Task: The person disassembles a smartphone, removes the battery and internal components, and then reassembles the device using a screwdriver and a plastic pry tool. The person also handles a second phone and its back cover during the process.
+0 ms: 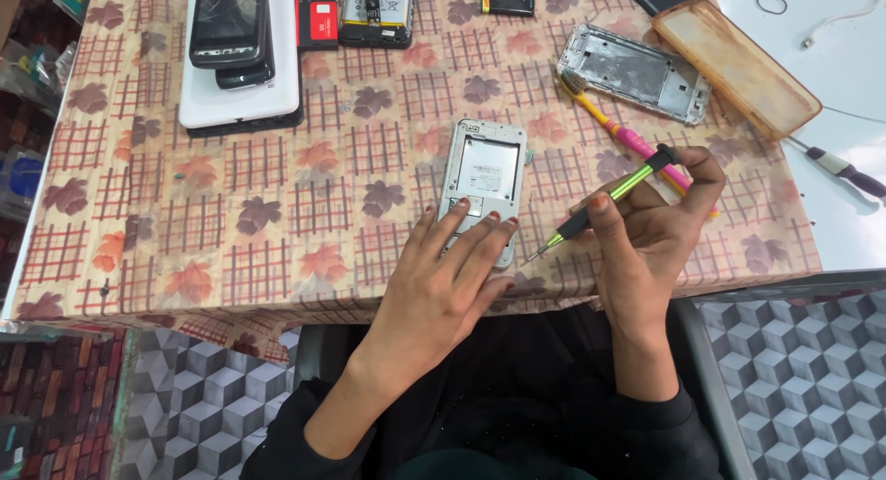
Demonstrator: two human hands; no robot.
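Note:
An opened phone body with its back cover off lies on the patterned tablecloth near the front edge. My left hand rests flat on its lower end, fingers spread over it. My right hand grips a green and black screwdriver, whose thin tip points down-left and hovers just right of the phone's lower corner.
A toothbrush with a yellow and pink handle lies behind my right hand. Farther back are a metal phone frame, an orange phone case, stacked phones, batteries and a second screwdriver at the right.

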